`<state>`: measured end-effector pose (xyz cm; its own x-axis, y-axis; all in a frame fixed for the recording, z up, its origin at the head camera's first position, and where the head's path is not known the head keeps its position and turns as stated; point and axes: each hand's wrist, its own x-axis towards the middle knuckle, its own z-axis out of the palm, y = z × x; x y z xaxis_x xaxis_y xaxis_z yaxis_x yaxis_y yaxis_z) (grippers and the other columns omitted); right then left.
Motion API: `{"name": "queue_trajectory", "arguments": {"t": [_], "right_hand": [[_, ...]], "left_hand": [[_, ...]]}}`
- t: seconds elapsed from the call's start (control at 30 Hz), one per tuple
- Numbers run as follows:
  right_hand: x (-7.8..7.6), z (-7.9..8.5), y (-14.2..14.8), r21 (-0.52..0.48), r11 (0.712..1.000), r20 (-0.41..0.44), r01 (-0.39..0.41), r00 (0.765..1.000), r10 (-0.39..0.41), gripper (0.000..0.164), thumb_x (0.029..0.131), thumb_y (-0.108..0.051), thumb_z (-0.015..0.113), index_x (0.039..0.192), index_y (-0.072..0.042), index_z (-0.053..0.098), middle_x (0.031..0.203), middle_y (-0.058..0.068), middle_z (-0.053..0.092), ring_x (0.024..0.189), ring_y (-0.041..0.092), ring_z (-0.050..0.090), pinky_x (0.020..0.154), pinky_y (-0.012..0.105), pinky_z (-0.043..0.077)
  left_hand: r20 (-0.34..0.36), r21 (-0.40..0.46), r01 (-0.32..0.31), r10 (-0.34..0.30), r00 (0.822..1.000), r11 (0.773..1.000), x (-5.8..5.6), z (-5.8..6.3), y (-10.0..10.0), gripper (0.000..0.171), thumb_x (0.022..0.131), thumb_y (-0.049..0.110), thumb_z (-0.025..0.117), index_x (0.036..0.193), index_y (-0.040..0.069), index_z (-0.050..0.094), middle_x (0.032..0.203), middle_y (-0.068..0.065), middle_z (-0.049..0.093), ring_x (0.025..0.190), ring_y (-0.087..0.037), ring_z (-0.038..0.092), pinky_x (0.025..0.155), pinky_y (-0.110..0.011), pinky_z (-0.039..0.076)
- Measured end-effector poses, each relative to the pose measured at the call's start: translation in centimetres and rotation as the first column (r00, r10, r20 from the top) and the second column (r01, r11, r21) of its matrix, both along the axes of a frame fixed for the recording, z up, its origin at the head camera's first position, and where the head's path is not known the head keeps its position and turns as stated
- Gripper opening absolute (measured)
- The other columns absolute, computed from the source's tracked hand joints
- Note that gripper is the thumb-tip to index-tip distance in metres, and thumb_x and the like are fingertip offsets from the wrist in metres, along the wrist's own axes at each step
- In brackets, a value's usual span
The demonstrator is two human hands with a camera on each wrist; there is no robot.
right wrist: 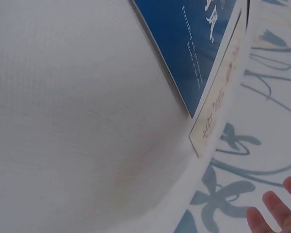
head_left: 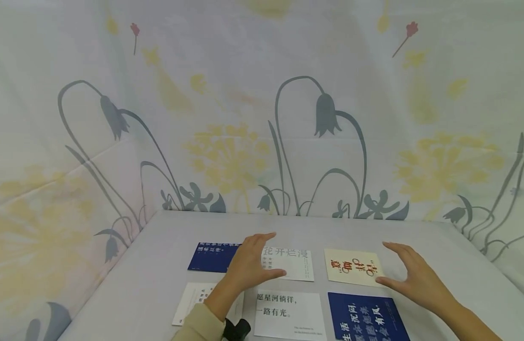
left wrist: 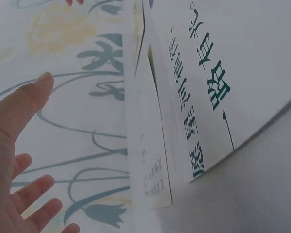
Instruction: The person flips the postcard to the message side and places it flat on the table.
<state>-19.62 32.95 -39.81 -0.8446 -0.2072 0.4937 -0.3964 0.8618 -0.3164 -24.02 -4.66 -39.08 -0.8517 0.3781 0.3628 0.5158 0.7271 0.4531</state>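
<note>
My left hand (head_left: pixel 248 266) hovers over the left part of the table, fingers spread and thumb apart, holding nothing. Beneath and beside it lie a dark blue card (head_left: pixel 208 259) and a white card with grey characters (head_left: pixel 293 265). My right hand (head_left: pixel 417 279) is raised at the right, thumb and fingers apart. Its thumb tip overlaps the edge of a cream card with red characters (head_left: pixel 351 266) in the head view. In the near row are a white card with black characters (head_left: pixel 287 319), a blue card with white characters (head_left: pixel 364 315) and another white card (head_left: pixel 189 298), partly hidden by my left forearm.
The cards lie flat in two rows on a white-covered table (head_left: pixel 130 289). A pale cloth with printed flowers (head_left: pixel 245 109) hangs behind the table and along its sides. A dark band with a black device (head_left: pixel 236 329) sits at my left wrist.
</note>
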Motion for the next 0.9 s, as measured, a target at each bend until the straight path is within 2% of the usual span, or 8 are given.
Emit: {"name": "queue_trajectory", "arguments": {"t": [0.37,0.67,0.9], "right_hand": [[-0.6,0.1,-0.2,-0.018,1.000,0.020,-0.010,1.000,0.010,0.085,0.062,-0.031,0.086,0.129,0.001,0.045,0.122,0.024,0.046,0.111,0.046,0.042,0.080,0.064,0.038],[-1.3,0.0,-0.5,-0.024,0.999,0.058,-0.036,0.998,0.037,0.085,0.062,-0.032,0.086,0.129,0.002,0.045,0.123,0.024,0.046,0.107,0.045,0.046,0.079,0.063,0.041],[-1.6,0.2,-0.5,-0.042,0.996,0.074,-0.073,0.994,0.076,0.083,0.063,-0.027,0.086,0.129,0.003,0.045,0.121,0.023,0.047,0.105,0.044,0.047,0.078,0.062,0.043]], "left_hand": [[0.026,-0.026,0.008,-0.008,1.000,1.000,-0.5,-0.3,1.9,0.087,0.067,0.053,0.078,0.139,0.018,0.042,0.135,-0.003,0.047,0.124,-0.025,0.042,0.100,-0.044,0.037],[0.062,-0.009,0.014,-0.013,0.998,1.000,-0.6,0.0,4.0,0.086,0.066,0.049,0.080,0.139,0.019,0.043,0.135,-0.002,0.046,0.124,-0.024,0.042,0.101,-0.042,0.037],[0.075,-0.010,0.014,-0.013,0.997,1.000,-0.6,-0.7,5.2,0.085,0.066,0.051,0.079,0.138,0.020,0.044,0.134,0.000,0.047,0.122,-0.023,0.043,0.099,-0.041,0.039]]}}
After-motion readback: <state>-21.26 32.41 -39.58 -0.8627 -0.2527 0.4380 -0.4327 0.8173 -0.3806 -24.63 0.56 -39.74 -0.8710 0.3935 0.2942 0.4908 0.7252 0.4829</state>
